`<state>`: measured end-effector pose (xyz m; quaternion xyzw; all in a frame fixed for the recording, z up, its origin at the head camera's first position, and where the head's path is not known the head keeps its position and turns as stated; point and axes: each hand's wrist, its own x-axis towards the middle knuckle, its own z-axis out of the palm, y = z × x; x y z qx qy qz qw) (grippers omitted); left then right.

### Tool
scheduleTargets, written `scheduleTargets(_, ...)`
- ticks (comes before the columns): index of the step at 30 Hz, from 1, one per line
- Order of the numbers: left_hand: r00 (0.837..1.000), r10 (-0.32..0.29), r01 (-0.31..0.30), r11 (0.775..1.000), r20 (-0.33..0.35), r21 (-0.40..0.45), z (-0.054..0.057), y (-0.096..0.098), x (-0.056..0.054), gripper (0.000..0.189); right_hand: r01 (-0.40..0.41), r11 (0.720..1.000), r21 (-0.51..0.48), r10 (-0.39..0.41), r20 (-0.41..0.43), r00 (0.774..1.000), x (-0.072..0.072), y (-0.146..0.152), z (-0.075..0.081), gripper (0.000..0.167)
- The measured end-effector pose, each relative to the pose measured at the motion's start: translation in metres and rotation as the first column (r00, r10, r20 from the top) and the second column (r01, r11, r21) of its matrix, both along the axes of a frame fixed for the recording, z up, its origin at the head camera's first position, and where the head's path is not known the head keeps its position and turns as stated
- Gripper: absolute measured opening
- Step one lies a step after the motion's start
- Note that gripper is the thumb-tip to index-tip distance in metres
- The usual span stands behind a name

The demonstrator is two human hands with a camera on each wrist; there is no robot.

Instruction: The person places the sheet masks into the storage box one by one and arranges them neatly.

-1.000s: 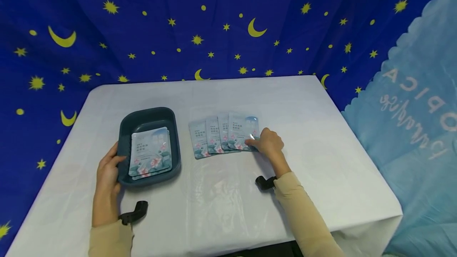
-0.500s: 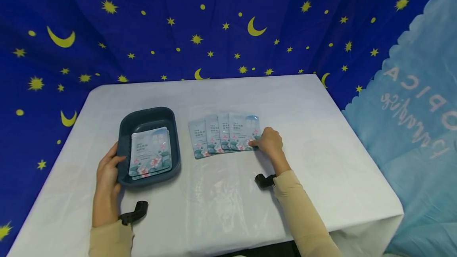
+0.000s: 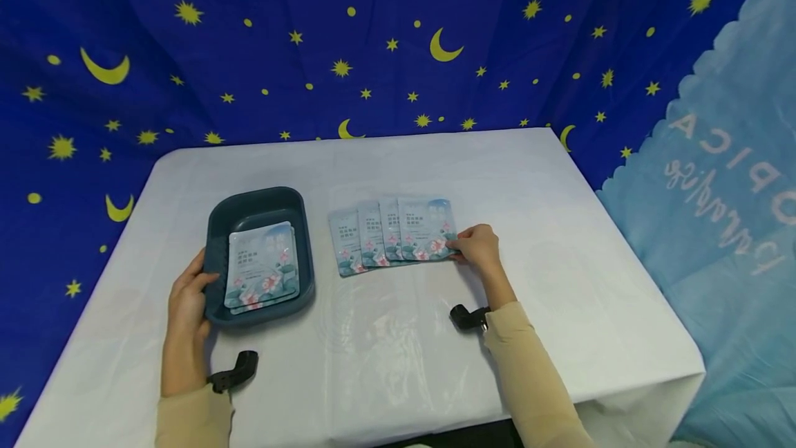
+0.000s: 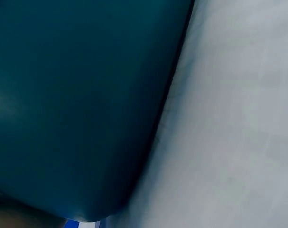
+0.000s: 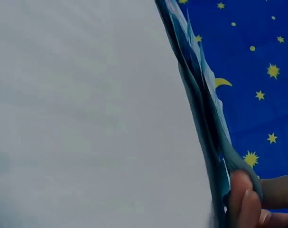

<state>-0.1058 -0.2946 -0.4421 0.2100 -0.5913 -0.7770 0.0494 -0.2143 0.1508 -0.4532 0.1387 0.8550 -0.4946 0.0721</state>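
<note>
A dark teal plastic basin (image 3: 256, 203) stands on the left of the table, with a few flat printed sachets (image 3: 264, 258) stacked inside. My left hand (image 3: 188, 296) grips its left rim, thumb over the edge; in the left wrist view the basin's outer wall (image 4: 82, 104) fills much of the picture. Several more pale blue sachets with pink flowers lie overlapped in a fan at mid-table. The rightmost sachet (image 3: 425, 227) is on top, and my right hand (image 3: 479, 247) pinches its lower right corner. Up close, fingers (image 5: 243, 194) press on the lifted sachet edge (image 5: 236, 161).
A white cloth (image 3: 385, 344) covers the table. Behind it hangs a blue curtain (image 3: 261, 33) with yellow moons and stars, and a light blue drape (image 3: 734, 227) hangs at the right. Black wrist cameras (image 3: 236, 370) stick out from both sleeves.
My right hand has slid slightly right, from over the top sachet's lower front to its right-hand corner, and now pinches it. The left hand and basin stay put.
</note>
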Motion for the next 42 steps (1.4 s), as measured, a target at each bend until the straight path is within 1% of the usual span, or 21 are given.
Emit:
scheduleTargets(5, 1.0, 0.02, -0.02, 1.0, 0.022, 0.0, 0.0, -0.006, 0.007, 0.061, 0.025, 0.989, -0.144, -0.023, 0.018, 1.0, -0.003, -0.006, -0.002, 0.023)
scheduleTargets(9, 0.999, 0.035, -0.035, 0.999, 0.024, -0.002, 0.001, -0.011, 0.011, 0.061, 0.004, 0.98, -0.201, -0.011, -0.032, 0.999, -0.003, -0.009, 0.002, 0.027)
scheduleTargets(12, 0.999, 0.045, -0.044, 0.999, 0.027, -0.014, 0.002, -0.015, 0.013, 0.06, -0.016, 0.973, -0.232, -0.002, -0.079, 0.997, -0.004, -0.012, 0.008, 0.029)
scheduleTargets(16, 0.997, 0.056, -0.054, 0.998, 0.055, -0.037, 0.006, -0.019, 0.015, 0.06, -0.028, 0.961, -0.275, -0.01, -0.134, 0.991, -0.006, -0.022, 0.019, 0.029)
scheduleTargets(20, 0.996, 0.057, -0.053, 0.997, 0.075, -0.061, 0.01, -0.018, 0.011, 0.061, -0.057, 0.95, -0.306, -0.005, -0.197, 0.98, -0.006, -0.035, 0.034, 0.028)
scheduleTargets(22, 0.996, 0.048, -0.041, 0.996, 0.081, -0.08, 0.011, -0.015, 0.006, 0.061, -0.082, 0.946, -0.313, 0.005, -0.241, 0.971, -0.005, -0.043, 0.045, 0.028)
scheduleTargets(25, 0.996, 0.012, -0.005, 0.997, 0.087, -0.082, 0.012, -0.01, -0.004, 0.062, -0.132, 0.941, -0.312, 0.029, -0.313, 0.949, -0.002, -0.055, 0.062, 0.026)
scheduleTargets(28, 0.996, -0.014, 0.023, 0.995, 0.09, -0.093, 0.014, -0.005, -0.012, 0.064, -0.205, 0.929, -0.307, 0.078, -0.379, 0.922, 0.001, -0.072, 0.076, 0.024)
scheduleTargets(30, 0.995, -0.02, 0.03, 0.995, 0.098, -0.095, 0.015, -0.003, -0.015, 0.064, -0.253, 0.922, -0.293, 0.118, -0.41, 0.905, 0.003, -0.086, 0.083, 0.022)
scheduleTargets(33, 0.993, -0.011, 0.024, 0.994, 0.119, -0.109, 0.016, -0.001, -0.016, 0.065, -0.314, 0.916, -0.25, 0.182, -0.44, 0.879, 0.006, -0.11, 0.087, 0.021)
scheduleTargets(36, 0.99, 0.008, 0.008, 0.993, 0.138, -0.117, 0.015, -0.002, -0.015, 0.065, -0.351, 0.915, -0.2, 0.23, -0.456, 0.86, 0.009, -0.136, 0.088, 0.019)
scheduleTargets(42, 0.987, 0.033, -0.016, 0.994, 0.155, -0.111, 0.01, -0.007, -0.007, 0.064, -0.413, 0.898, -0.15, 0.31, -0.449, 0.838, 0.017, -0.186, 0.082, 0.019)
